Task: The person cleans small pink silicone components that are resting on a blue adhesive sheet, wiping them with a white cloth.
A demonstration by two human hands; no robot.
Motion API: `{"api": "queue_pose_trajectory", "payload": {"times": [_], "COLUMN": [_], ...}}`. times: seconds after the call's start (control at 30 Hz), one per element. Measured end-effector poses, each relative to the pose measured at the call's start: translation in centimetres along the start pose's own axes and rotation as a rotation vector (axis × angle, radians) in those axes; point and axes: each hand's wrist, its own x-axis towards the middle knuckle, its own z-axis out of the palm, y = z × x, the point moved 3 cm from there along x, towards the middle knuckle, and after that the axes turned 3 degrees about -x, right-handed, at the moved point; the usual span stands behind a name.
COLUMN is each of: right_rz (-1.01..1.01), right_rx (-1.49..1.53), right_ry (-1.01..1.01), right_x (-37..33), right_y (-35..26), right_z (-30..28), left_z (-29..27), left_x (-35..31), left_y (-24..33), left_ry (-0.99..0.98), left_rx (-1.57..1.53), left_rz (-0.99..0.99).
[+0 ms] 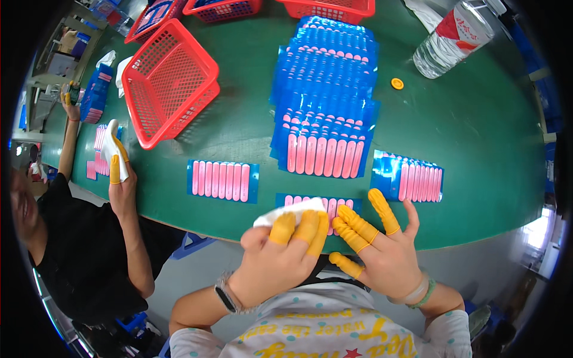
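Note:
My left hand, with yellow finger cots on several fingers, grips a folded white cloth. The cloth lies over part of a blue sheet carrying a row of pink, round-ended strips, at the table's near edge. My right hand also wears yellow finger cots and has its fingers spread. Its index and middle fingertips are at the sheet's right end; whether they press on it I cannot tell. To the left lies a similar sheet, and to the right a few overlapping sheets.
A tall stack of blue sheets rises beyond my hands on the green table. Red baskets stand at the back left. A water bottle and a yellow ring are back right. A co-worker's hand holds a cloth at left.

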Motion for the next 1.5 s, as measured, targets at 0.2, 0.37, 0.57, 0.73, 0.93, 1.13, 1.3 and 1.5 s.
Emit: {"api": "queue_pose_trajectory", "payload": {"times": [0.2,0.37,0.57,0.73,0.93,1.13,1.3,1.5], "right_rz": [0.02,0.002,0.016,0.028,-0.008,0.025,0.034,-0.004], "right_rx": [0.0,0.004,0.002,0.029,0.073,0.013,0.01,0.068], "right_ry": [-0.006,-0.011,-0.019,-0.028,0.019,0.022,0.009,-0.092], "right_x": [-0.3,-0.2,-0.1,0.1,-0.2,-0.8,-0.7,-0.6], "right_y": [0.2,0.1,-0.2,0.0,1.0,0.3,0.5,1.1], "right_z": [-0.2,0.0,0.0,-0.2,-0.3,0.0,-0.1,-0.7], "left_z": [-1.6,-0.2,0.2,-1.4,-1.8,0.5,-0.7,-1.9], "left_x": [-2.3,-0.1,1.0,-1.8,-0.8,3.3,2.0,-0.1], "left_y": [1.5,-0.5,-0.2,0.7,0.2,-0.5,0.1,1.0], "left_ry": [-0.112,-0.036,-0.026,-0.1,-0.145,-0.02,-0.116,-0.176], "left_rx": [-0.019,-0.081,-0.05,-0.089,-0.141,-0.017,-0.044,-0.091], "left_rz": [0.026,-0.048,-0.018,0.002,0.009,0.06,0.061,0.059]}}
